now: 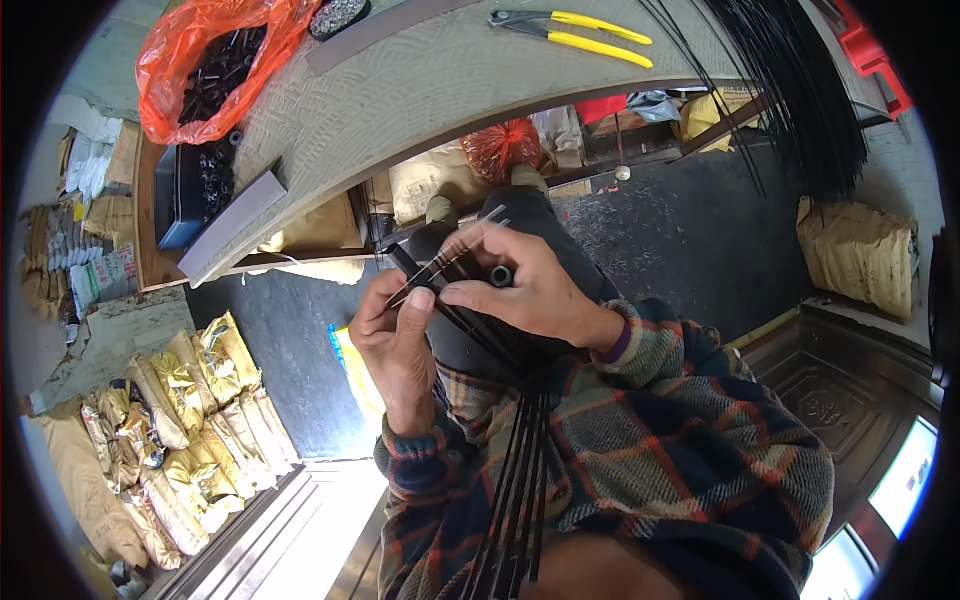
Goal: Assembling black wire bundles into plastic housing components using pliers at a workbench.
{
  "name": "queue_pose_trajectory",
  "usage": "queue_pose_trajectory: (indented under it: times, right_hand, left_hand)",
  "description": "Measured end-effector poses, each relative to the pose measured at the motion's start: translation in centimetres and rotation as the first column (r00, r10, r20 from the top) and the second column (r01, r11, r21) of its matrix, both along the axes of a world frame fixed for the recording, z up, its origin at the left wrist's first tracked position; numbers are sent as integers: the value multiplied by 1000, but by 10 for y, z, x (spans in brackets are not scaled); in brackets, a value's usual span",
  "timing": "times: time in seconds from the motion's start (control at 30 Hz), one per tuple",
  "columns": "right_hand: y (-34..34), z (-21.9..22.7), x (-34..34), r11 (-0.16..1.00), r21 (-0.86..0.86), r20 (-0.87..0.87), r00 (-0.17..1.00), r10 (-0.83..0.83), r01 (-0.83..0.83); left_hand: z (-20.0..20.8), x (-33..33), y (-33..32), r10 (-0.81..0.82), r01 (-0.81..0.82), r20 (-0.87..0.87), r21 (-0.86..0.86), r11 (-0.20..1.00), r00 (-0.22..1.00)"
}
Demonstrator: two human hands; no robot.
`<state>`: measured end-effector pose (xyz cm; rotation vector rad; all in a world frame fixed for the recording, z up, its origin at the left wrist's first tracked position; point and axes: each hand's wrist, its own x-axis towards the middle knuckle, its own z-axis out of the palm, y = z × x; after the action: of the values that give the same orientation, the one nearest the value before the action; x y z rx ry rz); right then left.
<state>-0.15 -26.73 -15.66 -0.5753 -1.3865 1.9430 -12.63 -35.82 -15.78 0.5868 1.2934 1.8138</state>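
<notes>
Above my lap, both hands are close together on a bundle of thin black rods [516, 440], which runs down over my plaid shirt. My left hand [398, 345] is closed, its thumb pressing the rods near their upper ends. A thicker black tube-like end [400, 258] sticks out past its fingers. My right hand [535, 283] is closed too, pinching the tips of several thin rods, slightly blurred. At its curled fingers shows the round open end of a short black tube [501, 276]. What lies inside both grips is partly hidden.
On the workbench [400, 90] ahead lie yellow-handled pliers [590, 38], an orange plastic bag [165, 100] of black parts and a small dish [338, 15] of metal bits. Long black rods [800, 90] overhang its right end. Wrapped bundles [170, 430] lie at left.
</notes>
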Motion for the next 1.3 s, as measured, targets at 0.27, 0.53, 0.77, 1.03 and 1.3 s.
queue_pose_trajectory:
  times: [0.27, 0.53, 0.77, 1.03, 1.3]
  right_hand:
    - [4, -15, 0, 985, 89, -18, 988, 150, -148]
    - [0, -15, -2, 982, 35, 30, 983, 182, -183]
    - [9, -25, -3, 991, 60, 23, 993, 119, -120]
    - [94, 42, -12, 752, 635, -128, 984, -123, 176]
    - [93, 68, -36, 700, 293, 384, 751, 537, -651]
  left_hand:
    - [-7, -1, -4, -68, 63, 61, 73, 995, 996]
    - [-14, 5, -11, -26, 22, 27, 109, 994, 999]
    - [-37, 12, -1, 92, -92, 9, 139, 986, 996]
    - [-17, 35, 19, 13, -78, 444, 128, 989, 896]
    - [-12, 40, 11, 1, -136, 489, 241, 961, 872]
